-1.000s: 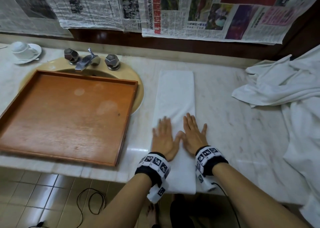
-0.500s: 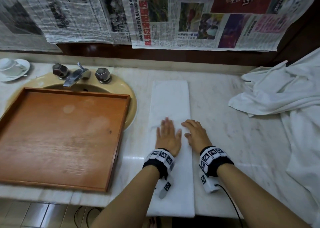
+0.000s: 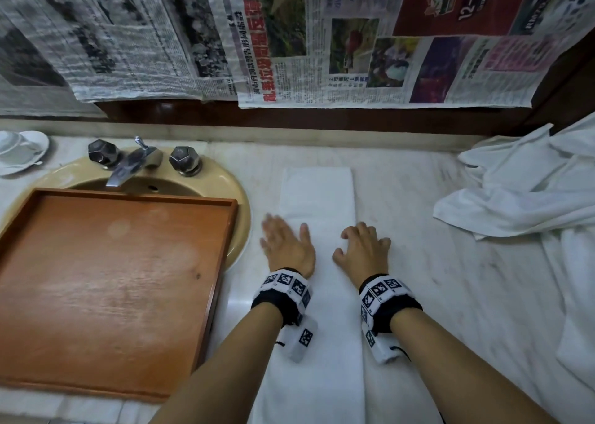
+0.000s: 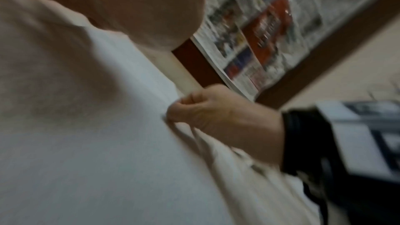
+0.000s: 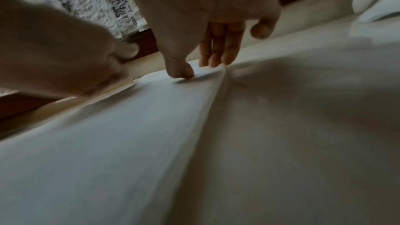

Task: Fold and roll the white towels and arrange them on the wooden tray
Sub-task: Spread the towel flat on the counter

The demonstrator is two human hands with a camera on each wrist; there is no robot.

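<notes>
A white towel (image 3: 317, 198), folded into a long narrow strip, lies on the marble counter (image 3: 434, 294) and runs from the back towards the front edge. My left hand (image 3: 283, 243) lies flat on its left edge with the fingers spread and blurred. My right hand (image 3: 354, 243) sits at its right edge with the fingers curled. The right wrist view has its thumb and fingertips (image 5: 213, 62) pinching the cloth (image 5: 129, 143) at that edge. The wooden tray (image 3: 112, 278) sits to the left, with nothing on it.
The tray rests over a beige sink (image 3: 243, 204) with a chrome faucet (image 3: 132, 162). A heap of loose white towels (image 3: 531, 198) fills the right side of the counter. A cup and saucer (image 3: 19, 150) stand far left. Newspaper (image 3: 322, 53) covers the wall.
My hands were flat, side by side, on the towel's middle. They have drawn apart to its two edges, and the right hand's fingers have curled. The towel lies in the same place.
</notes>
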